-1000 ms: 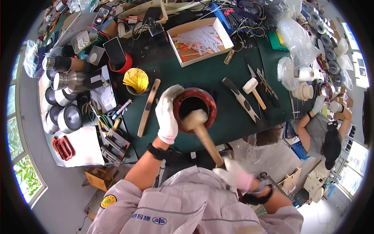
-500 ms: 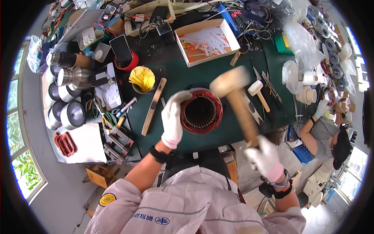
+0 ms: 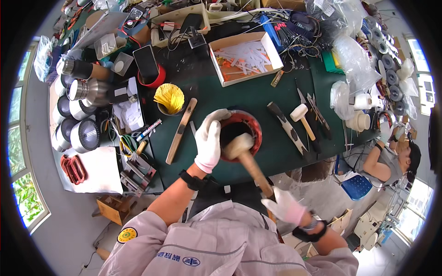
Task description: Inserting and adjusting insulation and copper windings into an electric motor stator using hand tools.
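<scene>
A motor stator [image 3: 254,124] with a ring of red-coated windings stands on the green bench mat, its round bore facing up. My left hand [image 3: 210,140], in a white glove, is curled against its left side, the fingers over the upper left rim. My right hand [image 3: 286,207], also gloved, grips the handle of a wooden mallet [image 3: 256,174]. The mallet's pale head lies over the lower part of the stator and hides part of the bore and rim. I cannot tell whether the head touches the windings.
A flat wooden stick [image 3: 181,131] and a cup of yellow strips [image 3: 169,98] are left of the stator. To its right lie a dark tapered strip [image 3: 287,129], a small white mallet [image 3: 299,112] and scissors [image 3: 319,112]. Behind stands a box of paper strips [image 3: 214,57]. A co-worker [image 3: 384,158] sits far right.
My right hand has swung the mallet left and down, from right of the stator to over it. My left hand stays against the stator. The co-worker's arms have shifted.
</scene>
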A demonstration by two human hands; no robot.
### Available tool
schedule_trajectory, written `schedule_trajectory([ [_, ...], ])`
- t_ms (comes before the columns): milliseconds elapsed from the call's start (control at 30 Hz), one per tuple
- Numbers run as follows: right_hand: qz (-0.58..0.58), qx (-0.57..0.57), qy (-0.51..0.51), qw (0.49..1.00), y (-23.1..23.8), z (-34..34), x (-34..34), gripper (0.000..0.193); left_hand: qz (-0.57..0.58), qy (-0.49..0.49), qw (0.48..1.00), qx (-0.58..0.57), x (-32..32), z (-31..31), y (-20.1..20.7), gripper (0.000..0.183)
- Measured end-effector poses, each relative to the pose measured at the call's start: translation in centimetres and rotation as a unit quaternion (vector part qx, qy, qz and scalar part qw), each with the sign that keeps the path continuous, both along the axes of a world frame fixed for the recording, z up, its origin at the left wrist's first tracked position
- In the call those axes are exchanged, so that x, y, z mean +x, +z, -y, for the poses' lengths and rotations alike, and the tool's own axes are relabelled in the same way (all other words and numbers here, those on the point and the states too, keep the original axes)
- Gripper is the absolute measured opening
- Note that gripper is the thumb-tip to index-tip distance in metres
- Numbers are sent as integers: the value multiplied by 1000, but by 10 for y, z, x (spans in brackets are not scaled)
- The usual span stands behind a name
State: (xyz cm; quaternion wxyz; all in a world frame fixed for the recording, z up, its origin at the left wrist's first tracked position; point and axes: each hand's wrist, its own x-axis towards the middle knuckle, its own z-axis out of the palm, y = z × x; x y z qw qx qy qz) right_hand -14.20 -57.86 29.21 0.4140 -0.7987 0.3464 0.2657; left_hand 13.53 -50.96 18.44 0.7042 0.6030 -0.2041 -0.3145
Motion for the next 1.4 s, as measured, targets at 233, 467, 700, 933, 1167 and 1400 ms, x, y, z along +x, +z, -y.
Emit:
schedule_trajectory([
  [233,66,83,-377,920,42,25,34,34,12,-7,1000,11,-2,-11,3,39],
  [467,25,-115,27,993,51,16,30,30,24,-38,999,30,7,-6,-1,33],
  [700,-26,-327,174,929,18,49,-30,25,439,-75,877,180,14,-3,14,39],
  [933,33,-334,191,922,20,50,-29,24,429,-94,869,229,16,-6,18,34],
  [1167,12,-291,-94,952,10,43,-39,34,470,-96,825,299,8,-14,24,24],
  [1400,42,-71,-293,952,-68,85,-63,35,422,-145,825,346,6,-24,36,27],
])
